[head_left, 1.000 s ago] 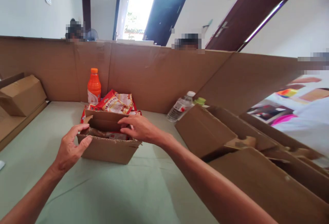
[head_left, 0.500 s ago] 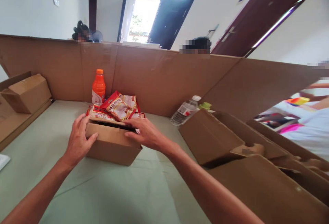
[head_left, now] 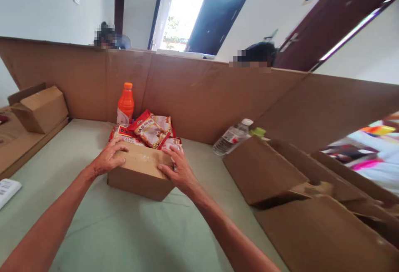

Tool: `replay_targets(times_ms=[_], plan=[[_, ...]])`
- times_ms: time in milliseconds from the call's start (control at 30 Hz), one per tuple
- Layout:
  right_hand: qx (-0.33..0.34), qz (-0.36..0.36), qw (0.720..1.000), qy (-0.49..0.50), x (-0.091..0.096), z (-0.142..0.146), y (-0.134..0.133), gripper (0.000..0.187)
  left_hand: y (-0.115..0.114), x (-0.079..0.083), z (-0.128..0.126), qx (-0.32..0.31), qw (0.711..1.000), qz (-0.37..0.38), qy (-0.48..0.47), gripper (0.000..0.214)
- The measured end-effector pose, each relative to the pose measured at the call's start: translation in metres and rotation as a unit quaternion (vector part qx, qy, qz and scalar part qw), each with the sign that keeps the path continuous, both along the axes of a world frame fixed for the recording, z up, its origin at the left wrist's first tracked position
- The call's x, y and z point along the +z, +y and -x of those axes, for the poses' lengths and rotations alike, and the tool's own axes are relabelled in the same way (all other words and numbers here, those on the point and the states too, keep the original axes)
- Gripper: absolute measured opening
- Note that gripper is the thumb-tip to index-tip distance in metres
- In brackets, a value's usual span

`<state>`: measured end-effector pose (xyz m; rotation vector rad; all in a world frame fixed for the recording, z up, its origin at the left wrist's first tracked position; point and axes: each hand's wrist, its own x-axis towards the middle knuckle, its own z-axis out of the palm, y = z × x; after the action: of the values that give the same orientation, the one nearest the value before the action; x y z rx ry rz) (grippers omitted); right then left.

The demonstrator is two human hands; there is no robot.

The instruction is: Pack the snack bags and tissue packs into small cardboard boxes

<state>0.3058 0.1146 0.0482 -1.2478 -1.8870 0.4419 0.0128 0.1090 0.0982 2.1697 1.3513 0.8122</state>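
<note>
A small brown cardboard box (head_left: 139, 176) sits on the pale green table (head_left: 131, 230), its top flaps folded down. My left hand (head_left: 107, 159) lies on the box's left top edge with its fingers curled over the flap. My right hand (head_left: 177, 170) presses on the right top corner, fingers spread flat. Red and white snack packets (head_left: 149, 128) are piled just behind the box. An orange drink bottle (head_left: 125, 103) stands upright behind them.
A tall cardboard wall (head_left: 202, 97) rings the table. Flattened and folded boxes (head_left: 268, 172) are stacked at the right, with a clear water bottle (head_left: 232, 137) and a green cap (head_left: 258, 132) lying behind them. Another box (head_left: 40, 107) sits at the left. People work beyond the wall.
The box's flaps were open with packets showing inside; now they are folded shut. Both hands moved from the flaps' edges to rest on the closed top.
</note>
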Motion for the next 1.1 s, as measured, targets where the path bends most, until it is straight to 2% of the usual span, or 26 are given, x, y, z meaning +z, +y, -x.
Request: replay_targets(times_ms=[100,167,233,333,400,500,633,733,800,900,1033,1100], plan=[[0.020,0.099,0.994,0.040,0.000,-0.005,0.001,0.067,-0.027,-0.002,-0.001,0.028,0.999,-0.007,0.016,0.041],[0.069,0.154,0.984,0.050,0.004,-0.006,-0.002,0.069,-0.063,-0.008,-0.001,0.048,0.998,-0.020,0.028,0.047],[0.123,0.180,0.975,0.049,0.010,-0.001,-0.005,0.069,-0.105,-0.016,0.001,0.064,0.995,-0.062,0.039,0.052],[0.203,0.213,0.955,0.038,0.021,0.023,-0.006,0.066,-0.155,-0.026,0.014,0.090,0.983,-0.151,0.044,0.053],[0.245,0.240,0.938,0.046,0.025,0.044,-0.004,0.066,-0.172,-0.030,0.026,0.107,0.977,-0.178,0.044,0.053],[0.280,0.253,0.923,0.077,0.026,0.070,0.002,0.065,-0.181,-0.029,0.040,0.106,0.975,-0.182,0.068,0.052],[0.286,0.265,0.915,0.103,0.025,0.077,0.004,0.065,-0.181,-0.022,0.043,0.075,0.973,-0.179,0.126,0.049],[0.255,0.264,0.921,0.128,0.024,0.070,-0.002,0.064,-0.179,-0.018,0.042,0.083,0.972,-0.170,0.137,0.050],[0.202,0.247,0.934,0.158,0.019,0.063,-0.014,0.062,-0.177,-0.016,0.042,0.082,0.975,-0.158,0.134,0.054],[0.100,0.247,0.937,0.228,-0.002,0.053,-0.044,0.062,-0.176,-0.013,0.040,0.084,0.980,-0.136,0.117,0.060],[0.022,0.331,0.895,0.298,-0.042,0.051,-0.083,0.069,-0.172,-0.010,0.035,0.091,0.984,-0.127,0.082,0.062],[0.007,0.338,0.887,0.315,-0.053,0.059,-0.091,0.068,-0.169,-0.011,0.035,0.096,0.984,-0.137,0.062,0.062]])
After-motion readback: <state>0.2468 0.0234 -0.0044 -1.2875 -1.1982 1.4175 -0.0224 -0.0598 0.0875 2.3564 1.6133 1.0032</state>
